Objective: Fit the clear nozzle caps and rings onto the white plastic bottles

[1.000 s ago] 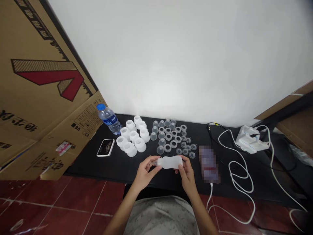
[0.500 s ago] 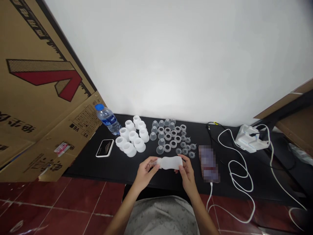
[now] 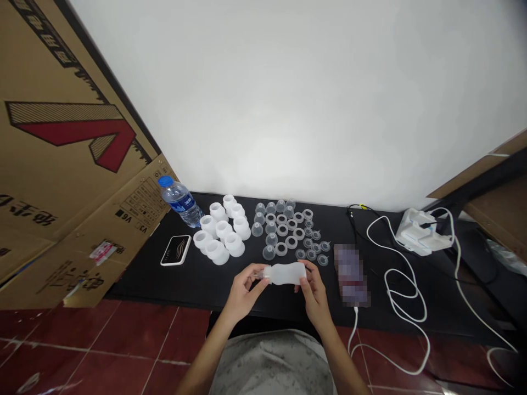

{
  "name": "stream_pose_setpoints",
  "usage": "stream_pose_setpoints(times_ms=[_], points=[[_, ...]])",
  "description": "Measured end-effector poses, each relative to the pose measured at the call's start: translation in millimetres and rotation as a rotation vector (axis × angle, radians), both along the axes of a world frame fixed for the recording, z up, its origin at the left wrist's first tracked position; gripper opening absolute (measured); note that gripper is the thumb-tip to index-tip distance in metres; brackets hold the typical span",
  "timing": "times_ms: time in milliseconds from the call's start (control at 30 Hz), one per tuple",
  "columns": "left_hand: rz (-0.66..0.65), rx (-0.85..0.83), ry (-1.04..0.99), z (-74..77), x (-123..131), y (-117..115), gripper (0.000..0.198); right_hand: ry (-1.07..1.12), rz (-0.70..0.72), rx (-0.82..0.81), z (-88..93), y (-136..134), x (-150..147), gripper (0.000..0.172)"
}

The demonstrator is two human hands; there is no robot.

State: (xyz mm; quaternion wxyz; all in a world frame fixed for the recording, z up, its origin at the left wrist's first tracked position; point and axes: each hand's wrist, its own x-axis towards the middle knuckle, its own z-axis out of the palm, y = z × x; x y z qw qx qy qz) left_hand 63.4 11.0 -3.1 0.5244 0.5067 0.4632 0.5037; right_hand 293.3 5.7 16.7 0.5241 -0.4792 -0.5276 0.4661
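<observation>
Currently, the left hand [image 3: 247, 289] and the right hand [image 3: 315, 291] both grasp a frosted plastic bottle [image 3: 285, 274] lying sideways, holding it over the near part of the black tabletop [image 3: 135, 280], just short of the white cups [image 3: 220, 230] and clear rings [image 3: 282, 230].

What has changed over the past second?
The view drifted slightly, so everything beyond the hands sits a little further left in the picture. The left hand and right hand still hold the white bottle-shaped piece much as before. The water bottle and clear cups stayed in place.
</observation>
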Motion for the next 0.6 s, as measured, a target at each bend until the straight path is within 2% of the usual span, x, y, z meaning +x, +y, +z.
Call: stream_pose_setpoints(times_ms=[200, 367, 433, 533, 600], points=[[0.017, 0.038, 0.035, 7.0, 1.4, -1.4, 0.037, -0.011, -0.016, -0.002, -2.0, 0.0, 0.6, 0.040], [0.043, 0.068, 0.047, 7.3, 3.5, -5.5, 0.030, 0.071, 0.006, -0.029, -2.5, -0.2, 1.4, 0.041], [0.046, 0.074, 0.008, 5.4, 4.0, -6.0, 0.036, 0.114, 0.022, -0.041, -1.1, -1.0, 1.8, 0.041], [0.035, 0.088, -0.080, 3.3, 4.4, -4.0, 0.059, 0.162, 0.041, -0.036, -0.3, -3.2, 2.8, 0.041], [0.006, 0.094, -0.066, 2.9, 4.6, -2.5, 0.056, 0.173, 0.063, -0.029, -2.5, -5.2, 3.1, 0.041]])
